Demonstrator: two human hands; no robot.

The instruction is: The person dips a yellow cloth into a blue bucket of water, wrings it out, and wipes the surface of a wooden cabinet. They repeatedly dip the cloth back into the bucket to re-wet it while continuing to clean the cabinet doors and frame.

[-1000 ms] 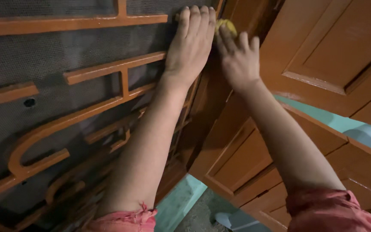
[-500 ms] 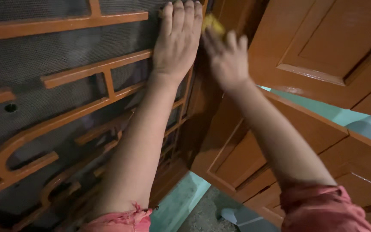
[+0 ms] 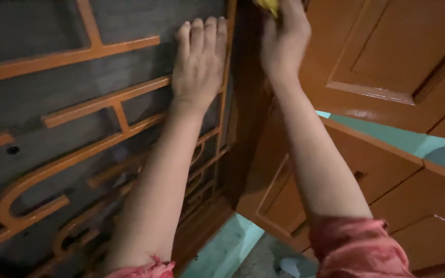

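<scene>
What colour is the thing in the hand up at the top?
Yellow: the cloth in the right hand, seen in the head view.

no packages, labels, signs or screens visible.

Orange-framed grey mesh screen door [image 3: 52, 98], left hand [image 3: 198, 62] flat on it; right hand [image 3: 284, 36] beside, gripping yellow cloth [image 3: 268, 5].

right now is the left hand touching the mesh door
Touching. The head view shows the left hand pressed flat on the mesh door, fingers spread against the grey screen beside its orange frame, with no gap visible.
</scene>
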